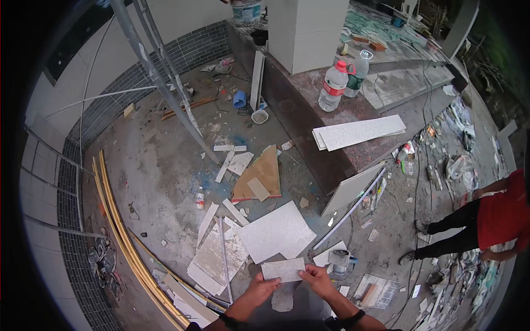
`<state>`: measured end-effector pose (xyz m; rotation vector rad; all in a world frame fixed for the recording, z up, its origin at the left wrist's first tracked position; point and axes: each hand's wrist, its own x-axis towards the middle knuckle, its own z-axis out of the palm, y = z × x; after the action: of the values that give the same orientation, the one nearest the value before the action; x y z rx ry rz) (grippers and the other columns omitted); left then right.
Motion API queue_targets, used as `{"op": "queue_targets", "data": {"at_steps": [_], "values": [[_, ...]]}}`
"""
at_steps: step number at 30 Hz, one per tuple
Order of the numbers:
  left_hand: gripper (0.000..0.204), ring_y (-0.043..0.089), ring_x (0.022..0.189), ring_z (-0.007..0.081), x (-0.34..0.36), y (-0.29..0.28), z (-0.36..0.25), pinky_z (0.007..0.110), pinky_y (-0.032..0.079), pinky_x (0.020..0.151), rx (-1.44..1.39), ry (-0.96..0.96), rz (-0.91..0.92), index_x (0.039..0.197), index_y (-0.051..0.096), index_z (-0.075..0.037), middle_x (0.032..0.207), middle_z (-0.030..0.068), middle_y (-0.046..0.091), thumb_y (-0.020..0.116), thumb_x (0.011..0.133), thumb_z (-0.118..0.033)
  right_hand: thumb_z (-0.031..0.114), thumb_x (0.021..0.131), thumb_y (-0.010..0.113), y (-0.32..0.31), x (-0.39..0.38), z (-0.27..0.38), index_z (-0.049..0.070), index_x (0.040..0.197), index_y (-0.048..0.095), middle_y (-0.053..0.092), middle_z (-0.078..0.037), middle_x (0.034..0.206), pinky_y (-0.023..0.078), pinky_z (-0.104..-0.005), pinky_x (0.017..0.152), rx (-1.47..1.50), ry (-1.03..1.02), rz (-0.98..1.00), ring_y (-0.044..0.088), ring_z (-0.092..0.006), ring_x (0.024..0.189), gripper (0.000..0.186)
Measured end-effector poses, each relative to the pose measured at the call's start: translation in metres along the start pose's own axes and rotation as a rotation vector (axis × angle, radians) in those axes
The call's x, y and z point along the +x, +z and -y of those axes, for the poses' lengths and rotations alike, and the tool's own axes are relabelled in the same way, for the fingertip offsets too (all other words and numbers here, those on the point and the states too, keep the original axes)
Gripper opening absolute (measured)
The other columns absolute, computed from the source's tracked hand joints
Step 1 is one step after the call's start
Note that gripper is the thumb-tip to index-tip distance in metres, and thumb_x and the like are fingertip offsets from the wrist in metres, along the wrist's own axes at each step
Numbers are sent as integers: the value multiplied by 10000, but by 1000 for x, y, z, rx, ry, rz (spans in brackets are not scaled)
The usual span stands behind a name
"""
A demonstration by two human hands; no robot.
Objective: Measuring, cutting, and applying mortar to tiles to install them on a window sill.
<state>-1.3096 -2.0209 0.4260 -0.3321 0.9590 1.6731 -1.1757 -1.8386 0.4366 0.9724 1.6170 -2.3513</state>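
"What's on the floor (pixel 149 176)?"

"Lots! A brown board (pixel 266 168), a big white tile (pixel 279 229), long yellow poles (pixel 122 239), a little bottle (pixel 200 199) and a white bowl (pixel 259 116)."

"And on the stone ledge (pixel 369 157)?"

"Two big bottles (pixel 333 88) stand close together. Near them lie two long white strips (pixel 361 132), one partly on top of the other."

Head-worn fisheye view, facing downward

We count: one left hand (pixel 259 289), one right hand (pixel 318 279), one held rectangular white piece (pixel 284 270), two large clear bottles (pixel 333 88), at least two stacked white strips (pixel 361 133), one large tan board (pixel 263 172), one small bottle (pixel 200 199) near it, one white bowl (pixel 259 116), one blue container (pixel 239 100) near the bowl, one square pillar (pixel 317 38), one co-worker (pixel 501 215) in red.
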Motion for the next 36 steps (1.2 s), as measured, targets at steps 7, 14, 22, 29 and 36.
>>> {"op": "queue_targets", "data": {"at_steps": [7,14,22,29,36], "values": [[192,644,1024,214,-26,-24,-182,358,500,872,993,624,-143,1011,675,-30,1096,118,692,694,895,-182,139,956,627,53,-6,157,61,837,642,509,105,692,307,-204,555,-13,-323,-275,398,8,623,143],[780,467,1269,351,-32,54,-296,435,368,1077,1675,1050,-74,1337,479,-18,1361,189,511,834,693,-278,119,934,635,86,80,219,28,862,668,621,46,731,422,-204,594,-77,-319,-246,535,-24,653,121],[927,526,1201,393,140,79,-395,413,450,1002,1835,665,-15,1433,374,-14,1325,223,514,817,681,-327,152,935,649,96,294,288,13,844,673,642,21,753,480,-230,623,-24,-181,-1,579,-47,688,168],[853,584,1161,251,291,96,-556,347,474,972,1089,300,-61,1444,384,-20,1302,124,570,821,762,-287,255,1014,539,25,424,433,9,1048,649,680,-42,822,490,-239,654,260,-72,-138,599,-106,690,272],[407,613,961,174,394,124,-708,342,517,875,248,268,-72,1223,522,-60,1060,49,600,711,902,-224,219,998,572,-40,477,530,9,857,622,601,2,687,411,-227,542,-54,-232,-139,518,-63,586,258]]}}
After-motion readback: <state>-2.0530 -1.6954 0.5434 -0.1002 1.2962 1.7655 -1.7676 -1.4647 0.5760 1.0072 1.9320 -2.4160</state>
